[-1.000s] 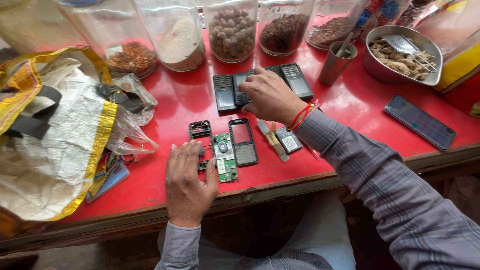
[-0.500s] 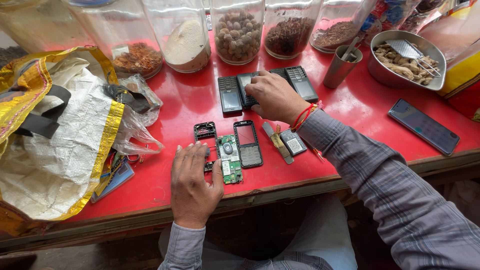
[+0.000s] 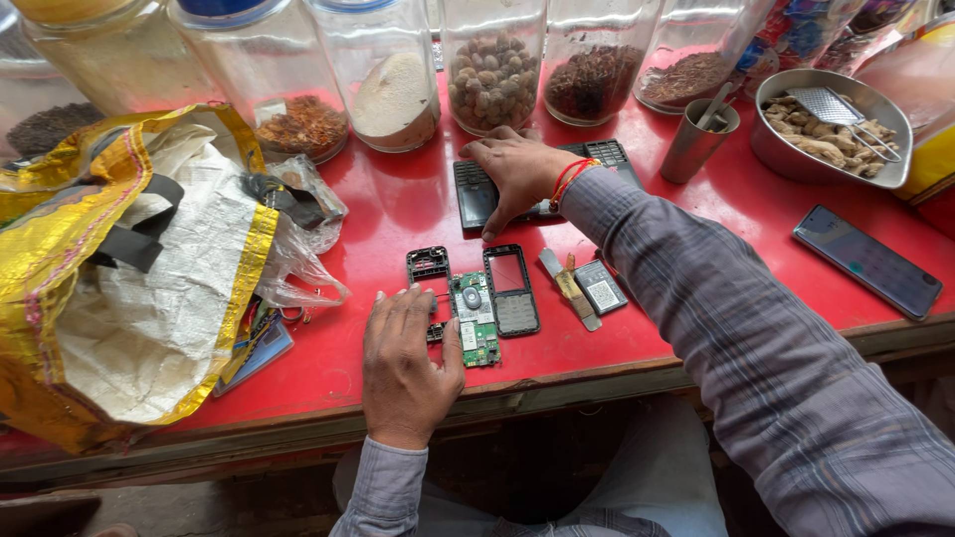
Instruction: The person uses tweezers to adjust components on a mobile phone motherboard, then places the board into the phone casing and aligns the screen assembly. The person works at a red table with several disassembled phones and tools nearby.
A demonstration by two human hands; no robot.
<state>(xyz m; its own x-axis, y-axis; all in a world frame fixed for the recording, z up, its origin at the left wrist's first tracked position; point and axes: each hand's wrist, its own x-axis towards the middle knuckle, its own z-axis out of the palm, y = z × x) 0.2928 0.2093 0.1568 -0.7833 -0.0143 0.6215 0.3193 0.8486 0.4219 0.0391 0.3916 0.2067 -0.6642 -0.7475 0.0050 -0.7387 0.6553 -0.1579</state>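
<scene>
A person's left hand [image 3: 403, 370] lies flat and relaxed, palm down, on a red counter [image 3: 398, 214], fingertips touching a black phone frame [image 3: 429, 267] and a green circuit board [image 3: 475, 318]. The board's long axis runs away from the person, parallel to a phone faceplate [image 3: 510, 288] just beside it. The right hand [image 3: 517, 171] presses down on dark phones [image 3: 476, 194] farther back, covering them so their number is unclear; its grip cannot be told. A battery [image 3: 602, 288] lies right. A woven bag [image 3: 119, 268] crowds the left; jars [image 3: 492, 65] line the back.
</scene>
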